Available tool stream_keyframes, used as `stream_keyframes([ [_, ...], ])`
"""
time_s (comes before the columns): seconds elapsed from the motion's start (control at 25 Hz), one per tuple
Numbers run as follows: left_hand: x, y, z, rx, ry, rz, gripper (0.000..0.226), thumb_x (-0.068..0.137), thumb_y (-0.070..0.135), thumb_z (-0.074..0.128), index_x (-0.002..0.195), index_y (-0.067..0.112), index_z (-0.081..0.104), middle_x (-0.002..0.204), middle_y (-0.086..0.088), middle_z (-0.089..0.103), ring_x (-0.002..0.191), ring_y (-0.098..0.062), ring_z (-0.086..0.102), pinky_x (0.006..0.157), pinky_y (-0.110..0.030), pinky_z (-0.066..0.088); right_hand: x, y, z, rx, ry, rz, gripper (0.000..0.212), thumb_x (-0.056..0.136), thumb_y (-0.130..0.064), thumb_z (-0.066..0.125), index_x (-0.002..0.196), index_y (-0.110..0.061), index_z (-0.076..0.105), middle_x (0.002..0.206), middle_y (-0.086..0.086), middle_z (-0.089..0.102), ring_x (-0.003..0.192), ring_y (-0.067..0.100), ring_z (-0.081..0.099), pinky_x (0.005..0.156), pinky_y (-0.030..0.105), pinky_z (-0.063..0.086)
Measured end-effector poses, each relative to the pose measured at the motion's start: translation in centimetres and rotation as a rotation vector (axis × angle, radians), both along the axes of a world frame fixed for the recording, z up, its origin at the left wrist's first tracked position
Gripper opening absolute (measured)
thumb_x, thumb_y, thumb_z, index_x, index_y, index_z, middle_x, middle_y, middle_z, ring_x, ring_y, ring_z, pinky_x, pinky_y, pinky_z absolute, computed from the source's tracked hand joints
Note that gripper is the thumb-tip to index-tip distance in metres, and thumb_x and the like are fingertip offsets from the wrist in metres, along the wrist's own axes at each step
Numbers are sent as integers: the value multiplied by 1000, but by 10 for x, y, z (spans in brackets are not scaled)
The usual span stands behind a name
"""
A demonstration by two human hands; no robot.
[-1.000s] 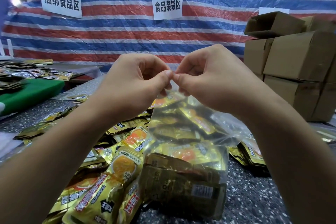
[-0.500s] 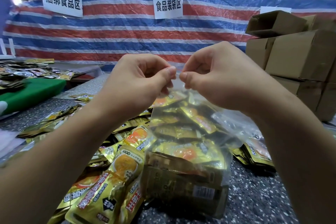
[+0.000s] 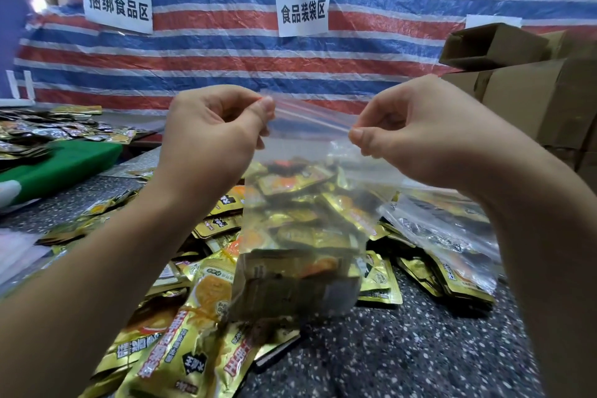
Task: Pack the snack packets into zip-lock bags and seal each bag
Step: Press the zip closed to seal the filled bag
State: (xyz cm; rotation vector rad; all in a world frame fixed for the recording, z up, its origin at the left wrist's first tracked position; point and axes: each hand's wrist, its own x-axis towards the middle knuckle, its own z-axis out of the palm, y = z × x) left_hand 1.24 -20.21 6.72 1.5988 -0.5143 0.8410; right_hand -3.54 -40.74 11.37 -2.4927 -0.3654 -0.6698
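Observation:
A clear zip-lock bag [image 3: 303, 236] full of gold snack packets hangs in front of me, its bottom resting on the packet pile. My left hand [image 3: 213, 139] pinches the left end of the bag's red zip strip [image 3: 310, 118] between thumb and fingers. At the strip's right end my right hand [image 3: 416, 136] pinches it the same way. The strip is stretched taut between the two hands. Loose gold snack packets [image 3: 181, 333] lie heaped on the speckled table [image 3: 403, 349] below and to the left.
Another clear bag with packets [image 3: 452, 242] lies to the right of the held bag. Stacked cardboard boxes [image 3: 533, 90] stand at the right. A green board [image 3: 61, 161] with more packets sits at the far left. A striped tarpaulin [image 3: 226, 58] with paper signs hangs behind.
My hands have moved apart along the zip strip, from pinching together at its middle to pinching its two ends. The bag's top now shows stretched flat.

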Motion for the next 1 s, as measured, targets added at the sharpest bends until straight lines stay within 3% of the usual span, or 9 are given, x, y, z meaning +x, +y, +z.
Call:
stream_keyframes([
  [0.32, 9, 13, 2, -75, -17, 53, 22, 94, 17, 64, 72, 20, 69, 54, 11, 62, 52, -3, 54, 54, -14, 43, 2, -12, 4, -14, -14, -31, 22, 89, -35, 70, 71, -24, 71, 68, -6, 72, 64, 11, 66, 65, 31, 52],
  [0.48, 12, 16, 1, -113, 9, 77, 22, 94, 16, 63, 73, 18, 68, 58, 8, 60, 51, -3, 52, 54, -15, 42, 2, -17, 4, 3, -2, -11, 20, 89, -33, 71, 71, -24, 71, 68, -13, 71, 60, 6, 65, 56, 26, 46],
  [0.72, 14, 21, 2, -161, 60, 52, 23, 96, 17, 60, 75, 19, 67, 55, 12, 62, 52, -3, 54, 54, -16, 44, 4, -14, 3, 67, -35, 88, 17, 88, -24, 72, 72, -23, 71, 62, -11, 71, 54, 4, 65, 56, 24, 57],
  [0.8, 15, 17, 0, -201, 125, -15, 21, 99, 18, 55, 79, 18, 63, 61, 9, 63, 54, -7, 60, 57, -22, 49, 5, -14, 2, 61, 37, 105, 15, 89, -20, 71, 74, -21, 71, 62, -8, 71, 54, 5, 65, 54, 22, 57],
  [0.92, 12, 4, -6, -222, 252, -220, 19, 104, 21, 43, 87, 16, 52, 66, 3, 66, 55, -16, 65, 56, -28, 53, 7, -13, -1, -138, 121, 59, 8, 89, -28, 68, 83, -23, 68, 74, -6, 72, 71, 6, 67, 70, 29, 56],
  [1.0, 8, -5, -12, -144, 239, -302, 20, 104, 21, 40, 87, 16, 49, 61, 2, 65, 51, -16, 62, 50, -26, 52, 7, -6, -4, -246, 131, 62, 28, 82, -46, 66, 102, -27, 64, 95, -12, 68, 86, 3, 64, 79, 27, 55],
])
